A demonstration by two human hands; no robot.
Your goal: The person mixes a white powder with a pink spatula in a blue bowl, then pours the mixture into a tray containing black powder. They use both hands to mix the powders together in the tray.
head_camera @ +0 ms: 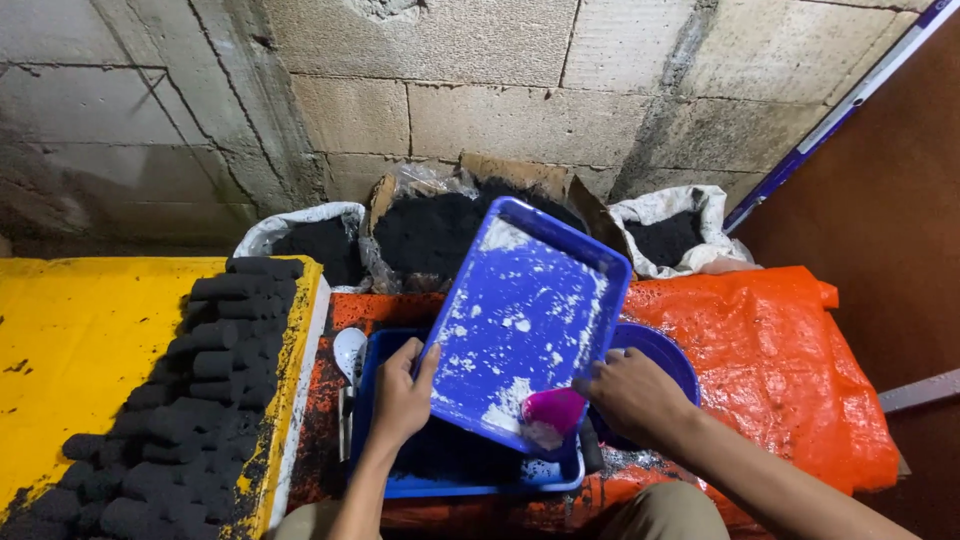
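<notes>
Blue plastic tray (520,310) tilted over the blue tub (470,480) of black powder, white residue clinging. Left hand (400,395) grips its lower edge; right hand (630,395) holds a pink scraper (553,410) against it. Tray seems light, stiff, probably dusty-slick; rims look safest.

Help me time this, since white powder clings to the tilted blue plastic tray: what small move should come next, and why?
Probably another downward scrape. The left hand tilts the blue plastic tray over the blue plastic tub of black powder, and the right hand holds a pink scraper at its lower edge. White powder patches remain higher up the tray.
</notes>
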